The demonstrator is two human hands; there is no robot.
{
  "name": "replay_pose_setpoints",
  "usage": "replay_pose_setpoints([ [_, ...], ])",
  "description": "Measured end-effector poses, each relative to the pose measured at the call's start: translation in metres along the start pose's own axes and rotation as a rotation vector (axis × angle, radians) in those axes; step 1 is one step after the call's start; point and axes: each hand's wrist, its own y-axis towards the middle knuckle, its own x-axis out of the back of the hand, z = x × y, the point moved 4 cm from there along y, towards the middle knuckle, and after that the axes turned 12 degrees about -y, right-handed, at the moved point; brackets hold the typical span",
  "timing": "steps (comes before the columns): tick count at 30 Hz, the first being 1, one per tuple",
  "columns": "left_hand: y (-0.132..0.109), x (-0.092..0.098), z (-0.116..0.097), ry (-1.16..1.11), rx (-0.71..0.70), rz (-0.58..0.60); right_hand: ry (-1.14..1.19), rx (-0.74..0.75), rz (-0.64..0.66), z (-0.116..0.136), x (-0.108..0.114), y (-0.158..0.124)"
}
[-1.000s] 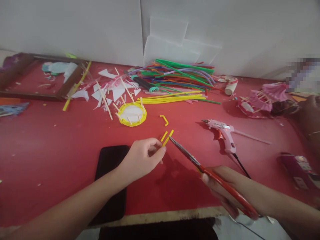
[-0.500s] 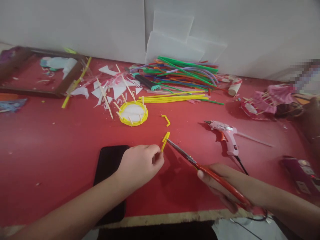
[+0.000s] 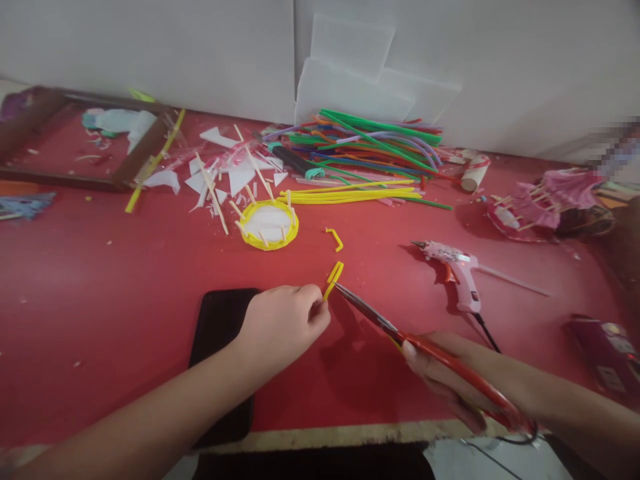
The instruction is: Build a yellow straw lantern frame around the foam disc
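Observation:
Pinched in my left hand (image 3: 287, 319) is a short, bent yellow pipe cleaner (image 3: 336, 273), its folded end sticking up past the fingertips. My right hand (image 3: 450, 370) grips red-handled scissors (image 3: 430, 350), whose blade tips lie at the side of the yellow piece; I cannot tell whether they touch it. A bit of yellow shows beside my right thumb. Another small bent yellow piece (image 3: 335, 240) lies just beyond on the table. Farther back stands a white disc with a yellow rim (image 3: 270, 247) and short sticks upright around its edge.
A black phone (image 3: 220, 327) lies under my left forearm. To the right are a pink glue gun (image 3: 457, 270) and a pink craft piece (image 3: 535, 203). Coloured pipe cleaners (image 3: 370, 143), yellow ones (image 3: 350, 196) and white scraps (image 3: 240, 177) lie at the back. A brown frame (image 3: 65, 180) is far left.
The scissor tips have slid slightly down along the yellow piece, and my right hand has shifted a little right and down. The whole view has moved slightly; my left hand keeps its pinch.

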Motion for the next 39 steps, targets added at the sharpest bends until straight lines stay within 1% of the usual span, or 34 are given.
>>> replay_pose_setpoints([
  [4, 0.001, 0.001, -0.001, 0.015, 0.021, 0.018, -0.046, -0.001, 0.028, 0.010, 0.004, -0.002],
  [6, 0.002, 0.001, -0.002, 0.021, 0.031, 0.027, -0.070, 0.005, 0.020, 0.012, 0.006, -0.002],
  [13, 0.001, 0.000, -0.002, 0.042, 0.032, 0.033, -0.038, 0.005, -0.003, 0.003, 0.007, 0.005],
  [15, 0.001, 0.000, -0.002, 0.046, 0.027, 0.032, -0.062, -0.004, -0.014, 0.001, 0.009, 0.007],
  [17, 0.002, 0.000, -0.002, 0.051, 0.026, 0.032, -0.094, 0.020, -0.028, 0.002, 0.013, 0.006],
  [20, 0.002, 0.000, -0.002, 0.052, 0.023, 0.023, -0.168, 0.070, -0.050, 0.008, 0.019, 0.004],
  [22, 0.002, 0.000, -0.001, 0.048, 0.019, 0.015, -0.224, 0.078, -0.072, 0.012, 0.021, 0.004],
  [28, 0.002, 0.001, -0.002, 0.051, 0.022, 0.030, -0.303, 0.043, -0.157, 0.016, 0.024, 0.009],
  [35, 0.001, 0.002, -0.004, 0.069, 0.032, 0.045, -0.355, 0.034, -0.170, 0.011, 0.024, 0.015],
  [39, 0.001, 0.002, -0.004, 0.060, 0.018, 0.043, -0.364, -0.011, -0.171, 0.014, 0.024, 0.015],
])
